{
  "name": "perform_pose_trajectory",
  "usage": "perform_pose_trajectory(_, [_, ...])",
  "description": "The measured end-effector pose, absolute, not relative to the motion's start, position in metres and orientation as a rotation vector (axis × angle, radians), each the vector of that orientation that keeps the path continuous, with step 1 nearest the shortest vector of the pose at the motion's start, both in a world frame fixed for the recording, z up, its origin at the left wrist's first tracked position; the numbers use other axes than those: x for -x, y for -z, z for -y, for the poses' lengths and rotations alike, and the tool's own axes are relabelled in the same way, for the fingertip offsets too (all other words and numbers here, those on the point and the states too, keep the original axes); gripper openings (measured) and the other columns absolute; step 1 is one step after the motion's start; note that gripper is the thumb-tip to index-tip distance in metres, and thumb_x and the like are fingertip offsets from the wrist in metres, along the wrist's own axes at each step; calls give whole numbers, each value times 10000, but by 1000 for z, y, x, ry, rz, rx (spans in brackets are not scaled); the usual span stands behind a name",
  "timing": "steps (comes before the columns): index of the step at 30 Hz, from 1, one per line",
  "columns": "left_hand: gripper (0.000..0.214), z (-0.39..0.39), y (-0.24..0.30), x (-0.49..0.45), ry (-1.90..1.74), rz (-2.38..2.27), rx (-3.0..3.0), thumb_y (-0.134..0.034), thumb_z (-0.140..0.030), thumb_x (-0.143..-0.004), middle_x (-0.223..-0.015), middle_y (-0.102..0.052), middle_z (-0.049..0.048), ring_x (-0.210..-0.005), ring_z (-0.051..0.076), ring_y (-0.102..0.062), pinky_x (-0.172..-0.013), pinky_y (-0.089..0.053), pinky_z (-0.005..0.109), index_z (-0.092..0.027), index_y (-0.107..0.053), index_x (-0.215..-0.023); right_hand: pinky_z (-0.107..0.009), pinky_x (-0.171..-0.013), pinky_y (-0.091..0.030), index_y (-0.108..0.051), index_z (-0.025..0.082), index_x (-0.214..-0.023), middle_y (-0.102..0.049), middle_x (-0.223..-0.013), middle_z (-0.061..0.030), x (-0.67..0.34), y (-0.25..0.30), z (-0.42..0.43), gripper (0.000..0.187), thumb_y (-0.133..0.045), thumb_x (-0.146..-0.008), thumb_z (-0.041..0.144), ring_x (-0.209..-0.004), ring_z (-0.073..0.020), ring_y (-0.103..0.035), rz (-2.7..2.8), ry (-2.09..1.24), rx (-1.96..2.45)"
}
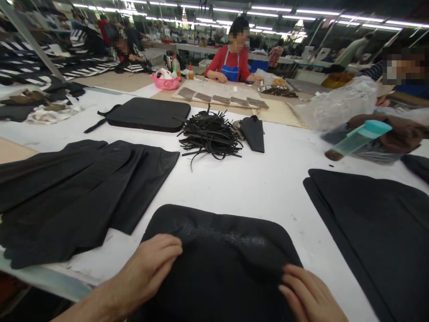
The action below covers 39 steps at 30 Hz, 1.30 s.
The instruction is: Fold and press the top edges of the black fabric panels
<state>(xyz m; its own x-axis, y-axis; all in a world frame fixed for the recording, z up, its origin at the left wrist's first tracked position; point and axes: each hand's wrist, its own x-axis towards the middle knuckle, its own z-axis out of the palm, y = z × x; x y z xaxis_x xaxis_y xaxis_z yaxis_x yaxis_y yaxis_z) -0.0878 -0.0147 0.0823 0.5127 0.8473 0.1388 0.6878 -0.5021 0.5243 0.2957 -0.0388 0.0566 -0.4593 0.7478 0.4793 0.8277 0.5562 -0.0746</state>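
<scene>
A black rounded fabric panel (217, 250) lies on the white table (261, 179) right in front of me. My left hand (150, 268) rests on its left edge, fingers curled and pressed together on the cloth. My right hand (308, 295) lies on the panel's right side, fingers bent onto the fabric at the frame's lower edge. The cloth bulges a little between both hands.
A fanned stack of black fabric pieces (77, 192) lies to the left, another black stack (372, 223) to the right. Beyond are a tangle of black strips (211, 134), a flat black case (147, 114), a teal-capped bottle (358, 141) and a clear plastic bag (338, 105). People sit at the far side.
</scene>
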Motion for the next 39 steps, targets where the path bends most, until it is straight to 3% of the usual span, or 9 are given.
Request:
perform_pose_trajectory(5, [260,-53,-72,50,-478,-1290,-2334,-410,-130,-857,-1097,-581,49,-1026,181,-511,-939,-415,337,-206,-550,-1062,-384,-880,-424,-540,172,-1117,-569,-1156,-106,-209,-70,-37,262,-474,-895,293,-1038,-247,-521,2424,-58,1421])
perform_pose_trajectory(7, [262,-67,-67,42,-386,-1278,-2332,-411,-122,-850,-1075,-570,54,-1006,186,-499,-916,-415,342,-199,-545,-1063,-401,-856,-424,-523,178,-1145,-578,-1132,-104,-192,-68,-57,283,-510,-880,278,-1012,-256,-526,2501,-205,1509])
perform_pose_trajectory(12, [207,-80,-64,38,-260,-1326,-2293,-394,-238,-899,-908,-548,46,-872,184,-490,-779,-425,312,-196,-565,-1009,-364,-750,-417,-595,207,-887,-615,-833,-28,-187,-67,-79,144,-596,-831,340,-811,-219,-557,2543,-602,1648])
perform_pose_trajectory(17, [196,-90,-65,42,-251,-1213,-2205,-548,-379,-832,-788,-548,0,-748,148,-506,-672,-395,249,-194,-609,-814,-274,-690,-395,-550,218,-719,-561,-828,13,-196,-76,-84,147,-569,-843,295,-785,-155,-534,2436,-875,1547])
perform_pose_trajectory(22, [198,-101,-61,42,-375,-1275,-2122,-520,-289,-853,-728,-560,-10,-700,124,-522,-636,-380,216,-175,-606,-716,-260,-657,-377,-537,219,-741,-555,-827,14,-194,-70,-91,155,-491,-878,274,-740,-140,-531,2346,-664,1506])
perform_pose_trajectory(28, [185,-104,-52,43,-446,-1316,-2123,-514,-298,-856,-722,-611,-12,-704,123,-551,-650,-385,211,-185,-631,-770,-252,-620,-341,-576,227,-776,-615,-724,15,-197,-58,-93,210,-456,-909,338,-690,-150,-566,2448,-444,1540])
perform_pose_trajectory(33, [226,-103,-52,41,-467,-1297,-2170,-468,-341,-880,-746,-627,-8,-702,124,-552,-660,-381,217,-194,-630,-822,-265,-555,-267,-594,230,-821,-652,-757,-20,-204,-64,-102,309,-371,-937,410,-671,-163,-572,2619,-166,1603])
perform_pose_trajectory(39, [244,-107,-49,37,-443,-1332,-2221,-459,-343,-879,-702,-617,-5,-664,127,-542,-629,-364,219,-190,-620,-779,-265,-545,-242,-598,214,-820,-656,-761,-44,-204,-60,-112,315,-392,-927,427,-664,-172,-572,2628,-152,1657])
